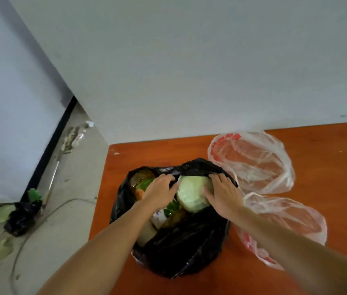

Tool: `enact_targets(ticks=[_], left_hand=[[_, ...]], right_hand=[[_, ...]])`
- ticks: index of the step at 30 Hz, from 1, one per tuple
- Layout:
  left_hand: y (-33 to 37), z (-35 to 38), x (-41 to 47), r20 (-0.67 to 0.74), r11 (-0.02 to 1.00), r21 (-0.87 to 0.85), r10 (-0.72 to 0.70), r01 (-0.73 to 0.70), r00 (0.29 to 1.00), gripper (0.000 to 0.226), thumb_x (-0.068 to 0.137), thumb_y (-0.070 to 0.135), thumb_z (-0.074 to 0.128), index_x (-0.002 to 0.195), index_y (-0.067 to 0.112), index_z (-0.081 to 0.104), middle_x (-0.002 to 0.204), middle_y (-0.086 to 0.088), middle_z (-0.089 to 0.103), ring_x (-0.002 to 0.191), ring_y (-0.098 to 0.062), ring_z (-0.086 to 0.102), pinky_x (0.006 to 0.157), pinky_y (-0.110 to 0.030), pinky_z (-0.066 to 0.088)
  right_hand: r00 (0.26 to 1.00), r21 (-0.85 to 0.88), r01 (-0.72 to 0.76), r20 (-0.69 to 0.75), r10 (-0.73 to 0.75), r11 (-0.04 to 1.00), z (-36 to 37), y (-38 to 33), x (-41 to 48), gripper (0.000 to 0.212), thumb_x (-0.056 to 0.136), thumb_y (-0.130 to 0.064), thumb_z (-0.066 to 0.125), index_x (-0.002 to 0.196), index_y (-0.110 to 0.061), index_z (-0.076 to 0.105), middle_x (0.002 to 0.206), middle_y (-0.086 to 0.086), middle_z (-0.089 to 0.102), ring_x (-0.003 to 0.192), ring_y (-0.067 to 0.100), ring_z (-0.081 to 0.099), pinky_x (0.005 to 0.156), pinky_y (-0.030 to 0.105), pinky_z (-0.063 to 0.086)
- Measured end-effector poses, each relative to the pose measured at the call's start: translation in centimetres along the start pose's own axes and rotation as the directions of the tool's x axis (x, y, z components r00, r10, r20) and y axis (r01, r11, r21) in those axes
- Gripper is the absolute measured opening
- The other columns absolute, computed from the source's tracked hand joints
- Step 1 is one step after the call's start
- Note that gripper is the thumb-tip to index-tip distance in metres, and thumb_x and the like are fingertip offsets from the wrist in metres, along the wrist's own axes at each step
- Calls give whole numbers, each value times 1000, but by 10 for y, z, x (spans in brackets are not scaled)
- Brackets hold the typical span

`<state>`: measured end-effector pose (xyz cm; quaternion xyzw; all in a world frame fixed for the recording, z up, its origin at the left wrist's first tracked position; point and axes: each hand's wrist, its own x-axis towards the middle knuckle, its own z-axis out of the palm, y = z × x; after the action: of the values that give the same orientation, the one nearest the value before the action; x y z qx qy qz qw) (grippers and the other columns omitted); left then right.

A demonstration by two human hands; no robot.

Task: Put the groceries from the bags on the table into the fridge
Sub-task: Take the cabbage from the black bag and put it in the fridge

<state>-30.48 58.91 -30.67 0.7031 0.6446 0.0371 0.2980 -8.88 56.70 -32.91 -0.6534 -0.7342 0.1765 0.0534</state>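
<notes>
The cabbage [191, 193] sits in the open black bag [181, 241] on the orange-brown table [327, 167], which stands against a pale wall. Left hand [160, 191] and right hand [223, 196] flank it, fingers [207, 193] spread, touching it. Bottles lie beside it inside the bag. Two clear bags [253, 162] lie to the right.

body: two bare forearms, both entering from bottom edge | left hand [160, 189]: bare, no glove, ring or watch | right hand [223, 193]: bare, no glove, ring or watch | sleeves: none in view, arms uncovered to frame edge | markings: none visible
</notes>
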Motion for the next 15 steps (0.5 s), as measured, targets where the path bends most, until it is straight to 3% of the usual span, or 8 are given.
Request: enact_targets(ticks=[4,6,8,11,13,15], left_hand=[[8,5,46,105,998,-16,69,-68,992,56,102,48,30,147,16,32,151,-5,36,137,-24,36,109,-37,33],[12,7,64,129,996,-75,62,-52,990,56,102,49,25,148,18,32,151,-6,36,139,-24,33,111,-37,29],[16,9,77,187,985,-174,39,-5,982,55,102,51,23,147,21,34,152,-4,34,140,-24,31,114,-38,25],[19,15,90,305,965,-253,18,63,952,59,101,55,20,147,22,34,154,-3,33,142,-24,28,113,-38,22],[17,24,94,327,954,-289,18,82,945,63,99,59,17,147,24,35,154,-2,33,142,-24,27,114,-39,20],[12,33,93,315,937,-334,7,103,949,65,97,62,14,148,26,34,155,-1,31,144,-24,25,117,-41,16]], right_hand=[[994,183,-92,79,78,979,-2,3,21,59,101,-52,34,149,-18,35,149,5,41,136,26,39,106,37,34],[982,298,-182,100,159,937,-3,4,32,60,101,-55,29,146,-18,42,146,6,48,134,26,43,105,37,36],[945,379,-315,211,250,870,-1,8,43,63,100,-59,24,143,-19,47,141,4,52,132,26,45,103,37,37],[861,509,-503,365,354,698,11,19,52,67,97,-65,23,130,-20,59,130,5,59,126,26,50,102,35,37],[873,563,-487,300,384,668,22,20,51,67,96,-66,24,113,-17,68,112,3,66,112,23,58,94,36,42],[921,506,-363,70,383,783,29,17,41,66,97,-65,21,104,-18,67,103,0,68,103,22,61,82,34,43]])
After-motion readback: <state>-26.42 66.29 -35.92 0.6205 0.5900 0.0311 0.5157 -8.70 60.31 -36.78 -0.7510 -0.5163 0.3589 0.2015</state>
